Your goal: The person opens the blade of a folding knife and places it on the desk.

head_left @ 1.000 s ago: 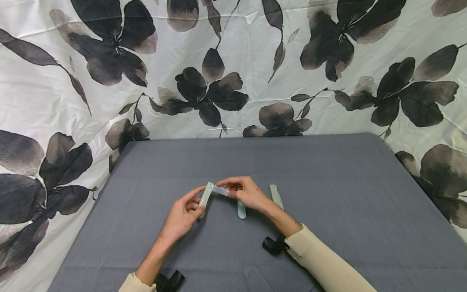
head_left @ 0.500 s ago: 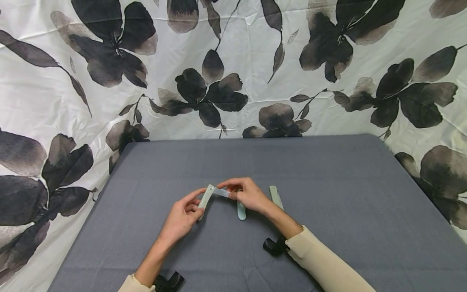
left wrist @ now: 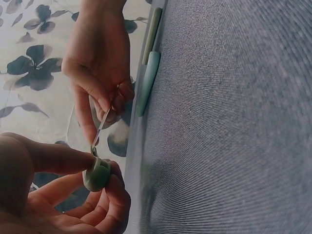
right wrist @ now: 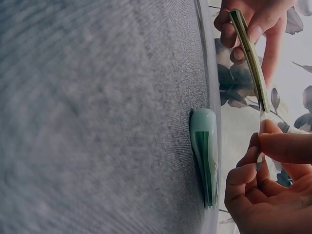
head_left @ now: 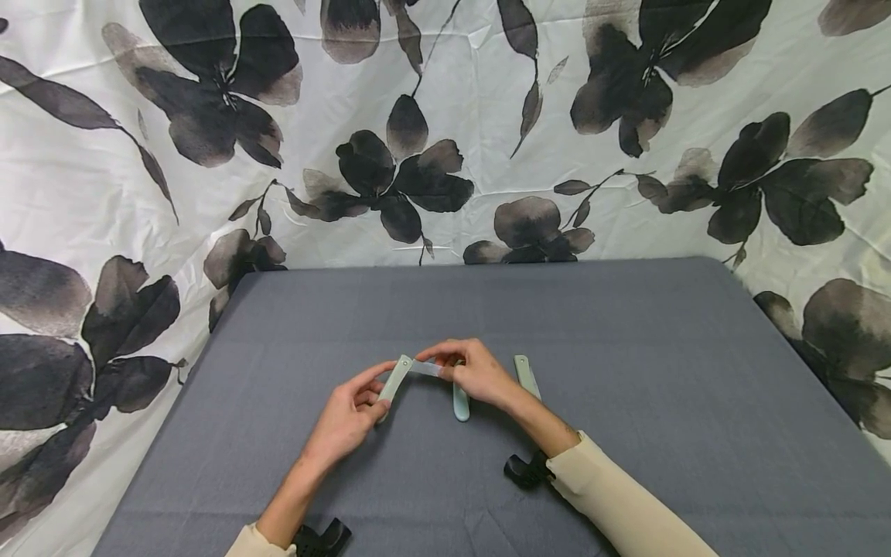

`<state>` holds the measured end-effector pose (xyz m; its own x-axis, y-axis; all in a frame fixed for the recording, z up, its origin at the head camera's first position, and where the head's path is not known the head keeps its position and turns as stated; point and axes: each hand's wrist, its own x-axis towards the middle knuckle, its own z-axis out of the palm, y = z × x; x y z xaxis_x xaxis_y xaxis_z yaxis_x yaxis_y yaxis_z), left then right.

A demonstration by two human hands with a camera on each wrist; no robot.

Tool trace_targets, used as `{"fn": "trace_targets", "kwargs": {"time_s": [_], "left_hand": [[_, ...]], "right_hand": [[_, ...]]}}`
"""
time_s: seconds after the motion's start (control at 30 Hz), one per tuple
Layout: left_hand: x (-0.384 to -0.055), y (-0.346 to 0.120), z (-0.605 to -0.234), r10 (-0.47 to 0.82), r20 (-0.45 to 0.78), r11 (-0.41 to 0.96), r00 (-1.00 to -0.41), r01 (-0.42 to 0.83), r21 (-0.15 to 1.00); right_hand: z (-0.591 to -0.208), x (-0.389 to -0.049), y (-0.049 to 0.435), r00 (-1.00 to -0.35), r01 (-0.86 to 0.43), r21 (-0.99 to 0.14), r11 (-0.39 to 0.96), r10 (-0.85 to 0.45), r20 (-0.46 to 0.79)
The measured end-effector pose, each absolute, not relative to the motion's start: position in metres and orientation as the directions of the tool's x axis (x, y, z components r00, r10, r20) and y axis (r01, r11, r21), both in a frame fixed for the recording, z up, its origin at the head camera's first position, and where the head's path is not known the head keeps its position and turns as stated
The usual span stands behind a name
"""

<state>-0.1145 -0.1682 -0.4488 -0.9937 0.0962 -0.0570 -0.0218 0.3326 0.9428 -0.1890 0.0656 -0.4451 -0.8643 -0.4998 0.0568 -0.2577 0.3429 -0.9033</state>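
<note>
The left hand [head_left: 350,412] grips the probably light, stiff folding knife [head_left: 401,367] by its handle [head_left: 394,379], the safest hold, while the right hand [head_left: 479,374] pinches its blade [head_left: 425,369].

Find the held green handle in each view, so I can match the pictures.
Head: the green handle is just left of centre, below mid-height, tilted in the left hand.
Left wrist: green handle at lower left, seen nearly end-on.
Right wrist: green handle at upper right, long and slanting.
Shared landmark: the teal handle, partly behind the right hand in head, upper centre in left wrist, right of centre in right wrist.
</note>
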Motion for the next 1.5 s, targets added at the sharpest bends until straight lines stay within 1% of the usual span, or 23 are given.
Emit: {"fn": "trace_targets", "kwargs": {"time_s": [0.33, 0.77, 0.9, 1.2, 1.5], "left_hand": [[-0.114, -0.166, -0.446, 0.097, -0.071, 0.363, -0.993, -0.031, 0.931], [-0.115, -0.163, -0.443, 0.098, -0.083, 0.392, -0.992, -0.038, 0.919], [-0.115, -0.164, -0.443, 0.122, -0.084, 0.398, -0.989, -0.029, 0.917], [-0.116, -0.166, -0.442, 0.196, -0.101, 0.433, -0.975, -0.007, 0.901], [-0.116, -0.166, -0.441, 0.225, -0.103, 0.458, -0.969, 0.012, 0.889]], "right_hand": [[-0.443, -0.189, 0.068, -0.868, -0.273, -0.887, 0.373, -0.493, 0.06], [-0.44, -0.192, 0.071, -0.879, -0.26, -0.883, 0.391, -0.475, 0.048], [-0.441, -0.193, 0.072, -0.883, -0.248, -0.885, 0.395, -0.467, 0.039], [-0.438, -0.194, 0.074, -0.87, -0.266, -0.876, 0.402, -0.491, 0.039], [-0.438, -0.196, 0.077, -0.865, -0.259, -0.873, 0.413, -0.501, 0.02]]}}
